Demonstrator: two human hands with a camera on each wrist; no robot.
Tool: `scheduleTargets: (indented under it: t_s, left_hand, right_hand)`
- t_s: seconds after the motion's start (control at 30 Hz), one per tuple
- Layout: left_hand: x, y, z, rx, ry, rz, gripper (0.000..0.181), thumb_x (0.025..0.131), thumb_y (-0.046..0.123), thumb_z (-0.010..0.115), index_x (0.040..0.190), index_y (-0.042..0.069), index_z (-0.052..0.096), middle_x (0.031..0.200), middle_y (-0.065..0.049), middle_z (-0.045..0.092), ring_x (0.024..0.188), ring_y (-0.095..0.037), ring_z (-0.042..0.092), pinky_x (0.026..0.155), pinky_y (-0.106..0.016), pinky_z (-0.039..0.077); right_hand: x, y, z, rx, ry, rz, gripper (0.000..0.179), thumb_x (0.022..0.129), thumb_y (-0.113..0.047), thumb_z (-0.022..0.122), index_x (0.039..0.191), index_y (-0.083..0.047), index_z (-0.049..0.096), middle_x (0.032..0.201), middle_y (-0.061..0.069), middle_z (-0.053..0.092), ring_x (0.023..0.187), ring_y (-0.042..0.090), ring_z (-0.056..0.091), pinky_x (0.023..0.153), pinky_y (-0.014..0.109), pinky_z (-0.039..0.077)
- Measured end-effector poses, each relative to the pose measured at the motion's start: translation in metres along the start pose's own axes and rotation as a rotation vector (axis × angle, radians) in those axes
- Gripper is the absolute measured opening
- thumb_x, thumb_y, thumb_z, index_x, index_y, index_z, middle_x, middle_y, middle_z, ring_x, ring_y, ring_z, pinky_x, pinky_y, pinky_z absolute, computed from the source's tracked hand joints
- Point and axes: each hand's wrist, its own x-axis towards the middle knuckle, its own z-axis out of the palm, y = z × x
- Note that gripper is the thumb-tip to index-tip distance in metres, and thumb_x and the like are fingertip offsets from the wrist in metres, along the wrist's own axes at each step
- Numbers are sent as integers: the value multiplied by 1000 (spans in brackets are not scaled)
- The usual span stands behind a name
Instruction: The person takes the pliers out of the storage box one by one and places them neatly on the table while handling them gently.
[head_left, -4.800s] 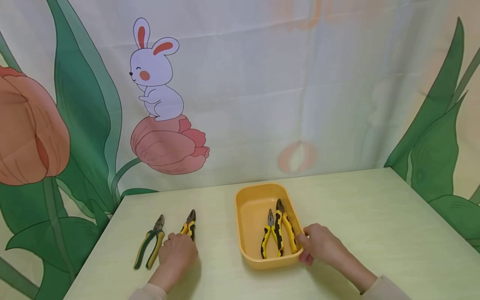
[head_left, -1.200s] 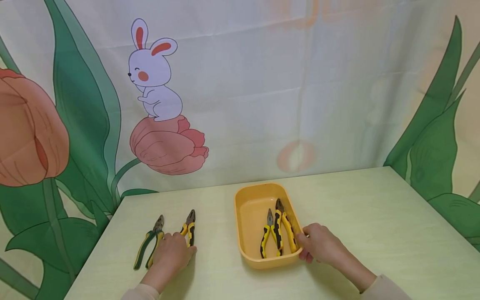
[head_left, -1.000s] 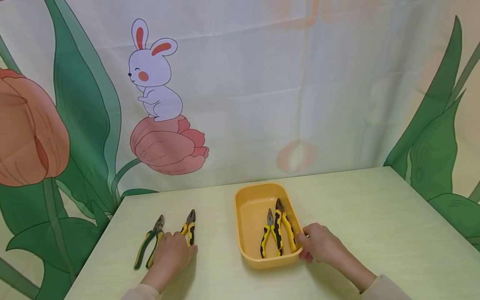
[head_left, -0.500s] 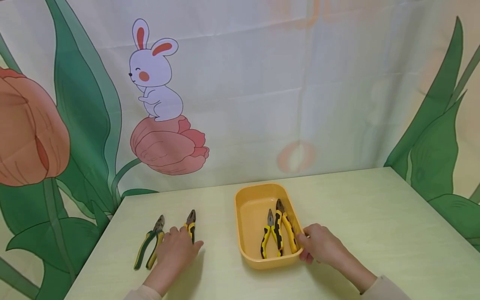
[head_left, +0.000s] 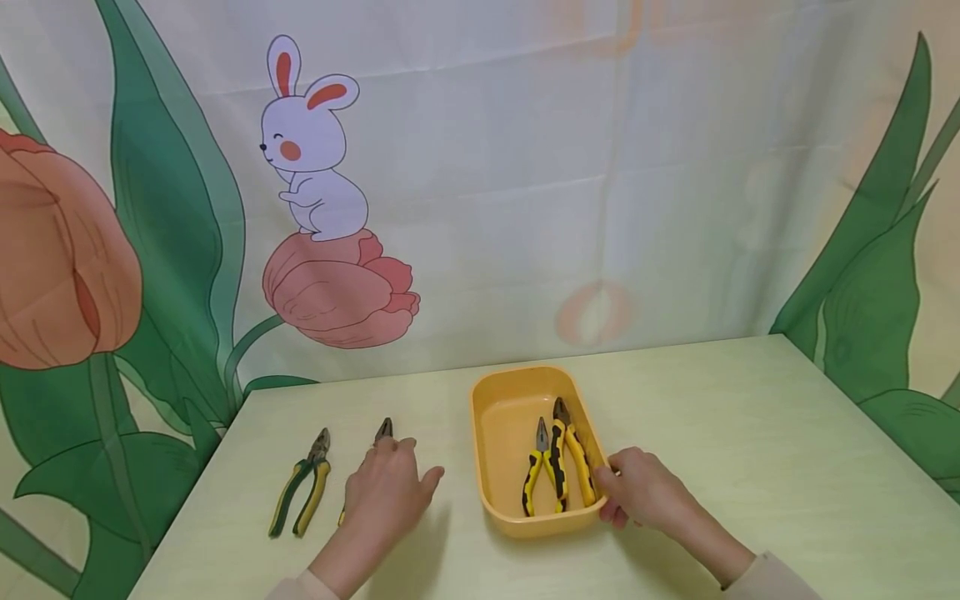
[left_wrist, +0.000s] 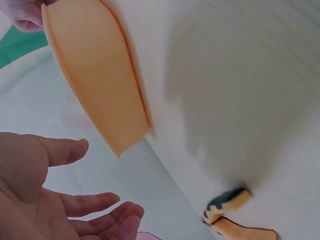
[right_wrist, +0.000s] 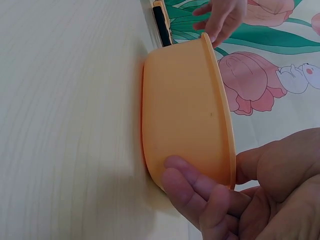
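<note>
My left hand (head_left: 390, 487) hovers over the table with fingers spread and nothing in it. Beneath it lies a pair of yellow-and-black pliers (head_left: 385, 429), mostly hidden in the head view; the left wrist view shows the handles (left_wrist: 245, 232) apart from the fingers. To its left lies a second pair, green-and-yellow pliers (head_left: 307, 483) with spread handles. My right hand (head_left: 645, 487) pinches the right front rim of a yellow plastic box (head_left: 498, 508), thumb at the rim and fingers under the outer wall. Inside rest needle-nose pliers (head_left: 536, 467) and larger yellow-and-black pliers (head_left: 562, 450).
A pale wood-grain table (head_left: 712, 417) carries everything. Behind it hangs a cloth backdrop (head_left: 480, 208) printed with a rabbit and tulips, reaching the table's back edge.
My left hand has lifted from beside the pliers' handles and shifted right, its fingers opening. The yellow-and-black pliers on the table stay in place; my right hand keeps hold of the box.
</note>
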Motion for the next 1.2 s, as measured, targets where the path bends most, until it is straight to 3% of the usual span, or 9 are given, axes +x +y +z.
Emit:
scheduleTargets:
  t_s: [0.3, 0.63, 1.2]
  left_hand:
    - [-8, 30, -8, -34, 38, 55, 50, 94, 40, 75, 127, 2, 68, 117, -17, 66, 106, -35, 64, 74, -53, 56]
    - [-11, 54, -14, -84, 35, 115, 50, 95, 39, 74, 128, 2, 68, 119, -16, 67, 105, -33, 66, 77, -51, 57]
    - [-2, 101, -10, -144, -66, 190, 48, 94, 35, 75, 124, -1, 69, 109, -16, 67, 97, -31, 66, 74, -51, 57]
  right_hand:
    - [-1, 2, 0, 3, 6, 0, 26, 101, -14, 52, 80, -6, 64, 62, 2, 66, 51, 18, 64, 46, 30, 48]
    - [-2, 3, 1, 8, 4, 11, 26, 102, -14, 52, 80, -6, 64, 62, 2, 66, 51, 19, 64, 45, 28, 46]
    - [-1, 2, 0, 26, -3, 19, 25, 101, -14, 52, 84, -5, 67, 62, 3, 66, 52, 19, 64, 45, 29, 45]
